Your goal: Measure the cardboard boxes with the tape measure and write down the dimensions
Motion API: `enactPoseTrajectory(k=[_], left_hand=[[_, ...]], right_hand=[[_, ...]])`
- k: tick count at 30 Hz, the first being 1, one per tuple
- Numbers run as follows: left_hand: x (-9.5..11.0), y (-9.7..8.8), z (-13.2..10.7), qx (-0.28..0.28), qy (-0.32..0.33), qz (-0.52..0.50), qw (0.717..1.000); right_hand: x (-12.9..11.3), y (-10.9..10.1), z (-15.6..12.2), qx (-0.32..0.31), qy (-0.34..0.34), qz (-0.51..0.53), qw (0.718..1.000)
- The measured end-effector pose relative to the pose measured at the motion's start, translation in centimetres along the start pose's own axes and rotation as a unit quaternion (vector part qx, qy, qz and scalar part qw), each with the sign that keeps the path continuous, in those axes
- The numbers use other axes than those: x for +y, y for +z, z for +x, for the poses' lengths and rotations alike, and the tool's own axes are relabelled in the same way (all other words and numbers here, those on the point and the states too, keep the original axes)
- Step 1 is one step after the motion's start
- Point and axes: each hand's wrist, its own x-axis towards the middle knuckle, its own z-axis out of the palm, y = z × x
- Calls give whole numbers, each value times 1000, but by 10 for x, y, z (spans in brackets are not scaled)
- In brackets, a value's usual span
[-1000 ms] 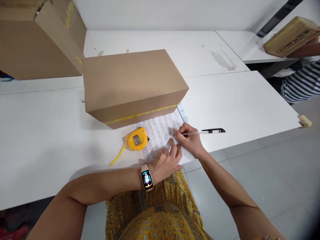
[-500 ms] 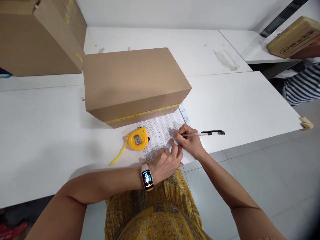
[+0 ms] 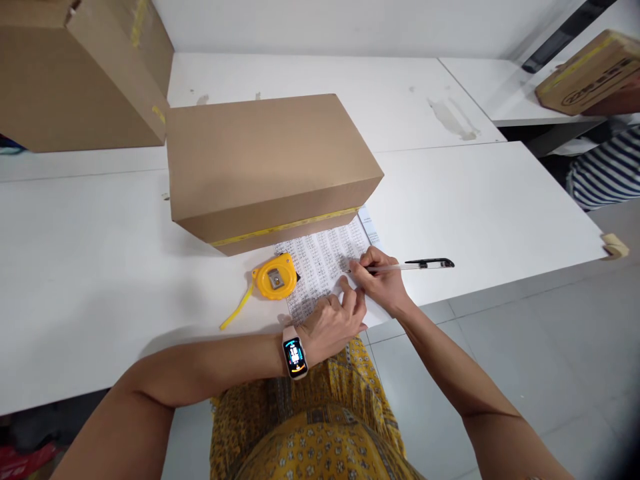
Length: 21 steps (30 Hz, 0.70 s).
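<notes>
My right hand (image 3: 383, 283) is closed around a pen (image 3: 417, 265) with a black clip and clear barrel, its tip down on a sheet of paper (image 3: 320, 257) covered in rows of handwriting. My left hand (image 3: 333, 323) rests on the sheet's near edge, fingers bent and apart, holding nothing. Left of the sheet lies a yellow tape measure (image 3: 275, 277), partly over the paper, with its short yellow strap towards me. A closed cardboard box (image 3: 273, 157) with yellow tape along its near side stands behind, covering the far part of the sheet.
Another large cardboard box (image 3: 85, 87) stands at the back left of the white table (image 3: 450, 213). Far right, a co-worker in a striped sleeve (image 3: 607, 167) has a hand at a printed carton (image 3: 585, 77). A wooden piece (image 3: 614, 247) sits at the table's right corner.
The pen and my right hand have shifted very slightly to the right along the paper. My left hand, the tape measure and the box stay in place.
</notes>
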Motion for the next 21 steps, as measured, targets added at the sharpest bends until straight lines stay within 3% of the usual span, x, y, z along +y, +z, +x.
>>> enactPoseTrajectory(k=[13,21], left_hand=[[-3,-11,4,-43,-7,-44,998],[-3,-8,4,-35,0,-27,999]], right_hand=[[3,0,0,-7,8,0,1000],[3,0,0,0,5,-2,1000]])
